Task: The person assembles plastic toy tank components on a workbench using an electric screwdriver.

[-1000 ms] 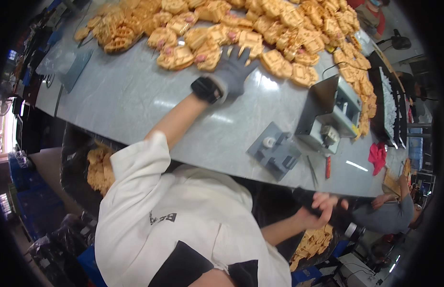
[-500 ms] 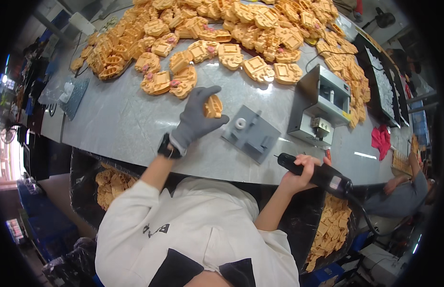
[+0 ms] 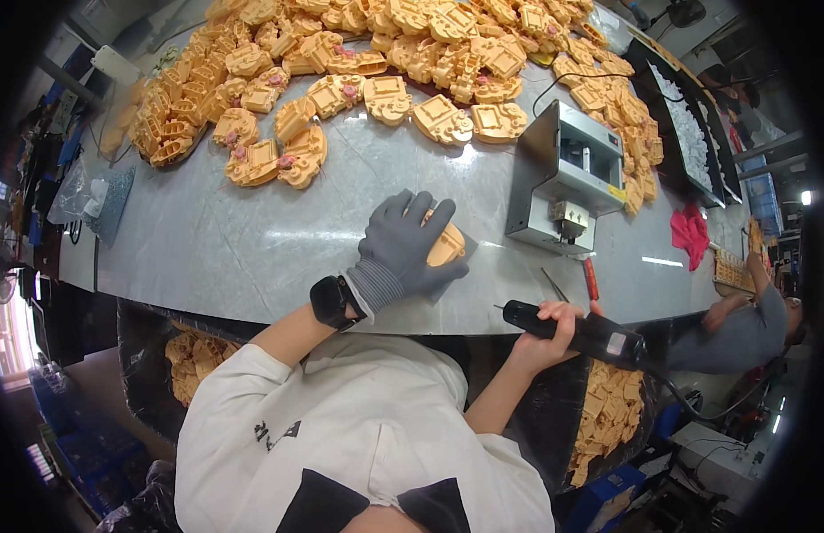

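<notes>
My left hand [image 3: 399, 244], in a grey glove, curls around a yellow-orange plastic housing [image 3: 447, 247]. It presses the housing down over a grey fixture plate [image 3: 441, 290], which is mostly hidden under the hand. Whether the housing is seated on the plate, I cannot tell. My bare right hand [image 3: 551, 338] grips a black electric screwdriver [image 3: 607, 339] at the table's front edge. Its thin bit points left, apart from the housing, and its cord runs off to the lower right.
A grey box-shaped machine [image 3: 529, 186] stands right of the plate. Tweezers [image 3: 554, 284] and a red-handled tool [image 3: 591, 279] lie before it. Similar housings [image 3: 443, 120] are heaped at the back. Bins of orange parts [image 3: 612, 413] sit below the edge. Another person [image 3: 740, 355] works at right.
My left hand has moved right and down with the housing, from beside the fixture plate to over it. The right hand still holds the electric screwdriver. The whole view has shifted slightly.
</notes>
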Demonstrator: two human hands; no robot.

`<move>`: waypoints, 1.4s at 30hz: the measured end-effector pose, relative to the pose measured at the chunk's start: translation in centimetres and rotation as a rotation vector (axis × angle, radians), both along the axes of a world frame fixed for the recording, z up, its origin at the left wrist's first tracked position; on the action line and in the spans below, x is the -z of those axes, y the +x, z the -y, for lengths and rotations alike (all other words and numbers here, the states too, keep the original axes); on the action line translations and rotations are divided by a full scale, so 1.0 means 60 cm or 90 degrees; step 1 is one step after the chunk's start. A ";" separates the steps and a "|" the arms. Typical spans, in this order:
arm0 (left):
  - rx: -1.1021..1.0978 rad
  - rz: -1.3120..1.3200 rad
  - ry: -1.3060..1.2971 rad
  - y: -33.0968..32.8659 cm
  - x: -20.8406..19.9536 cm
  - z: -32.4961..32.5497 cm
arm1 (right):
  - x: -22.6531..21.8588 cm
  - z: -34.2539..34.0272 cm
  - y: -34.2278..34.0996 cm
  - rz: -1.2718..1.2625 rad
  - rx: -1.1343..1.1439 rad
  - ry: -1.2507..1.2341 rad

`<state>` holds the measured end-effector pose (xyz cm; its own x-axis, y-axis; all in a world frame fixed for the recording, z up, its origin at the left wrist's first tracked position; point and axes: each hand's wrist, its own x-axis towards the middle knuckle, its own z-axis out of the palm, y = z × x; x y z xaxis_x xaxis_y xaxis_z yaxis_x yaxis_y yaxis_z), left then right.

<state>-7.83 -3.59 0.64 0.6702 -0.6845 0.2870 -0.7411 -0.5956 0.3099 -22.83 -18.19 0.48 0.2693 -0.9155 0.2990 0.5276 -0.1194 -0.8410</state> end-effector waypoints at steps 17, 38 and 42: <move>0.143 0.056 0.047 -0.003 0.007 -0.062 | -0.016 -0.020 0.018 0.018 -0.055 -0.014; 0.084 -0.212 -0.250 -0.013 0.089 -0.048 | -0.105 0.093 0.085 -0.024 -0.148 -0.085; 0.099 -0.220 -0.244 -0.008 0.087 -0.038 | -0.099 0.019 0.072 0.049 -0.325 -0.101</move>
